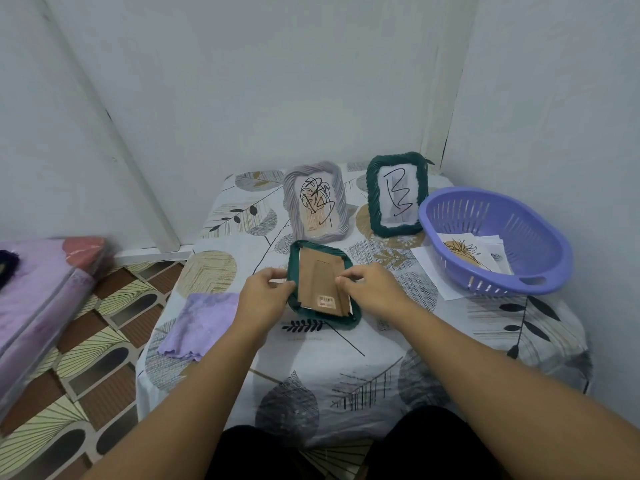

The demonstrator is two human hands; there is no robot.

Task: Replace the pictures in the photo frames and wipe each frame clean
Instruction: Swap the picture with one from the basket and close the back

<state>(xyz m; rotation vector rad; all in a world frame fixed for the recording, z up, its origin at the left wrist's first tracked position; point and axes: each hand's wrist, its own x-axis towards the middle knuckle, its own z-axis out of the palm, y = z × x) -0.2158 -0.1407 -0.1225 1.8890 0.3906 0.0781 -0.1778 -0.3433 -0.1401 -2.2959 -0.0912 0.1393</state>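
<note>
Where table (pixel 346 358) ends: basket (pixel 540 216) (purple) holding pictures (pixel 465 252).

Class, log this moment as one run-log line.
stage: backing work | green frame face-down | left hand grips frame edge | right hand pinches cardboard backing

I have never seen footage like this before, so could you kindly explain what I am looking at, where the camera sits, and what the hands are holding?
There is no machine here: a person wears a wide-angle camera on the head, looking forward and down at their own two bare hands. The left hand and right hand both grip a dark green frame lying face down on a table with a leaf-print cloth, its brown cardboard back showing. Behind it stand a grey frame and another green frame, each holding a black scribble drawing. A purple basket on the right holds loose pictures, and a lilac wiping cloth lies on the left.
</note>
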